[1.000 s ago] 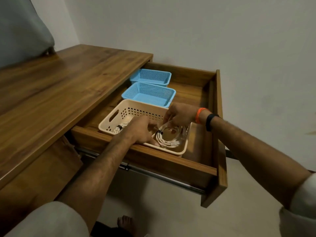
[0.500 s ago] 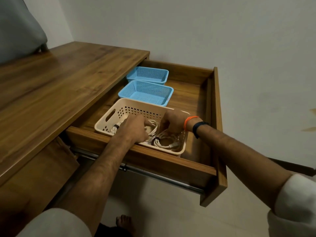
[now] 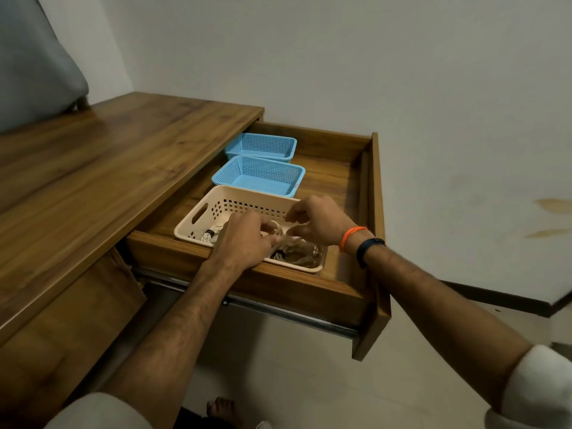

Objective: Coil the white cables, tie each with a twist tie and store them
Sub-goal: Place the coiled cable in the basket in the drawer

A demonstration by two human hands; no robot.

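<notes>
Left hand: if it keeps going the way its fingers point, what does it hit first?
Probably the coiled white cable in the beige basket: the left hand points forward and down over it, fingertips close to the right hand. Depth is unclear.

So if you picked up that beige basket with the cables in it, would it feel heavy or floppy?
Probably light: the beige basket is thin plastic full of holes, and it holds only a few coiled cables. It likely keeps its shape, having a moulded rim and a handle slot. The tied coils may slide about inside.
</notes>
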